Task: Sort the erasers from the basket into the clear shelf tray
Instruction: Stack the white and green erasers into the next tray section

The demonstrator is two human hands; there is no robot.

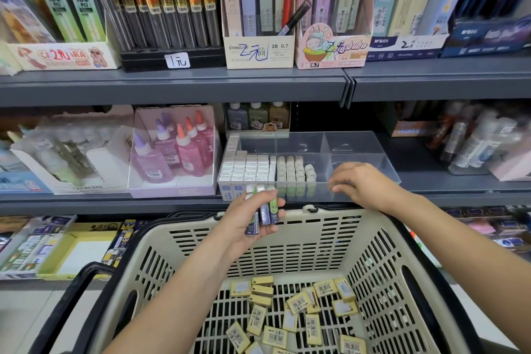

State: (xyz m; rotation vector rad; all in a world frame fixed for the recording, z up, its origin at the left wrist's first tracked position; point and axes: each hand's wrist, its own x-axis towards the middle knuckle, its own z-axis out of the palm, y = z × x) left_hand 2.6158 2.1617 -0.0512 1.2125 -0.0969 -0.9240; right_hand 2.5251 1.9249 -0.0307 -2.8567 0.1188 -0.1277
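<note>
Left hand: the left hand is raised above the far rim of the basket, fingers closed round a small stack of sleeved erasers (purple and green wrappers, white ends up). Exact count unclear, three or four.
Right hand: the right hand rests at the front wall of the clear shelf tray, fingers curled at its edge. Holding nothing that I can see; whether it grips or only steadies the wall cannot be told.
Tray, left section: rows of white-topped erasers stand on end, nearly full at the front, one column running to the back.
Tray, middle section: shorter rows of green-sleeved erasers, front part only; rear bare.
Tray, right sections: no stock visible.
Basket: the cream plastic basket holds many loose yellow-boxed erasers scattered over its floor, barcodes up on several.
Progress (judgement): roughly midway. Two kinds partly shelved, a handful in transit, the yellow kind not started.
Remaining (judgement): place the held stack, likely in the middle or left section by wrapper; then clear the yellow ones into a vacant section.
</note>
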